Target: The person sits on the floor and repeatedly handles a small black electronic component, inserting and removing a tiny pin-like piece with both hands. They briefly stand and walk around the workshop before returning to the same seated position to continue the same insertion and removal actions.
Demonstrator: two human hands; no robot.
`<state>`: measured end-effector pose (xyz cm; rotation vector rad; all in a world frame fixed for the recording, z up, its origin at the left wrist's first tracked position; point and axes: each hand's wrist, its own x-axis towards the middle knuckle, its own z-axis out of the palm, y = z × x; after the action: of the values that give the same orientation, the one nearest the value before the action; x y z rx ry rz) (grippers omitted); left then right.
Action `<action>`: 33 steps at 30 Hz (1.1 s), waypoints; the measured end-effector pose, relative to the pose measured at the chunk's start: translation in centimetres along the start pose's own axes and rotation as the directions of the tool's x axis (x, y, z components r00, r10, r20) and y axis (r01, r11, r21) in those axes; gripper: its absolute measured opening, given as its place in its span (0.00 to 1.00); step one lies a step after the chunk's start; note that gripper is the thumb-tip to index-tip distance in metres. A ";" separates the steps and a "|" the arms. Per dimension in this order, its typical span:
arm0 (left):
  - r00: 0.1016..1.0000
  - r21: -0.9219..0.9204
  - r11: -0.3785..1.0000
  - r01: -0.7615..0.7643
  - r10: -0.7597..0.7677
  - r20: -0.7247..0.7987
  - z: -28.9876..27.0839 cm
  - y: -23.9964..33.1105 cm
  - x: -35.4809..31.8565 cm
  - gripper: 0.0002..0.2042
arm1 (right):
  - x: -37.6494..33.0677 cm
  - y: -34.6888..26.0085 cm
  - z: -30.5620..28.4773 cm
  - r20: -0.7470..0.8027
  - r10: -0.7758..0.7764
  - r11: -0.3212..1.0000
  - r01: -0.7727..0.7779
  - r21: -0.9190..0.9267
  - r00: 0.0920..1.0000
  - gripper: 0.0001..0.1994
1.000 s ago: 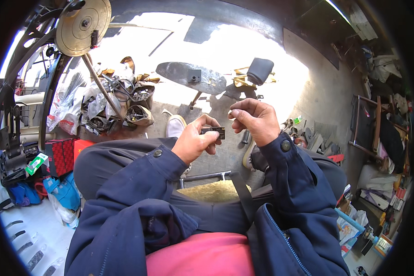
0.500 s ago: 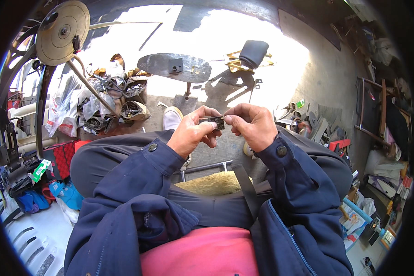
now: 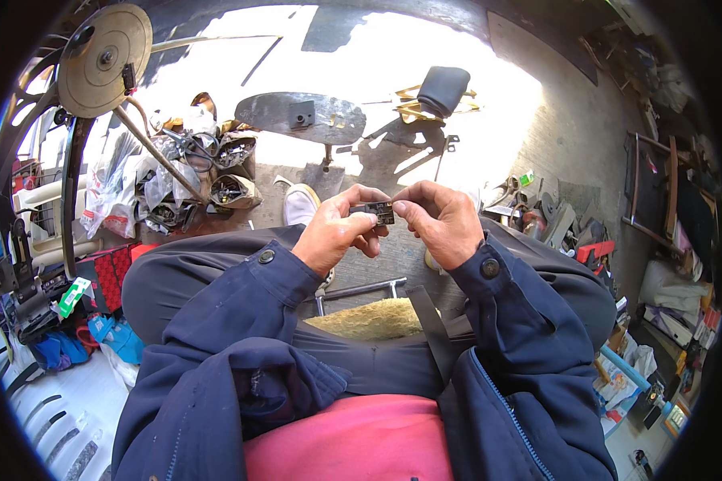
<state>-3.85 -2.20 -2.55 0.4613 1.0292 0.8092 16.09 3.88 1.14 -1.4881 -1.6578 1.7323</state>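
Note:
Between my hands is a small dark rectangular part [image 3: 382,212] with lighter marks on its face; its exact kind is too small to make out. My left hand [image 3: 341,228] is closed on it, thumb along its near left side and fingers curled beneath. At the part's upper right corner, my right hand [image 3: 444,222] makes a pinch with thumb and forefinger. Whether those fingertips hold the part's edge or some tiny piece there is hidden. Both hands are above the floor, in front of my bent knees.
An oval metal plate on a stand [image 3: 329,120] stands ahead, with a dark padded stool [image 3: 443,92] beyond it. Bags of metal bits [image 3: 234,191] lie at left, near a machine with a round wheel [image 3: 106,60]. Tools and parts [image 3: 549,216] are heaped at right.
The dark part has shifted very slightly and its face is tilted a little differently. Both hands keep nearly the same place and grip.

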 end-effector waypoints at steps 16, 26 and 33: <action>1.000 0.001 1.000 -0.019 0.019 -0.020 0.0 0.2 -0.2 0.19 | 0.4 0.3 0.6 -0.018 -0.104 0.989 0.101 -0.105 0.994 0.06; 0.998 0.026 0.999 -0.035 0.036 -0.045 0.2 0.3 -0.2 0.19 | 0.3 -0.1 0.5 -0.019 -0.044 0.998 0.043 -0.056 0.999 0.06; 0.998 0.040 0.999 -0.033 0.035 -0.045 0.3 0.2 -0.2 0.19 | 0.2 0.2 0.7 -0.037 -0.152 0.986 0.149 -0.077 0.988 0.05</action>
<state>-3.74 -2.21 -2.11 0.4965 1.0839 0.8346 15.53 3.59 0.79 -1.3817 -1.7806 1.5656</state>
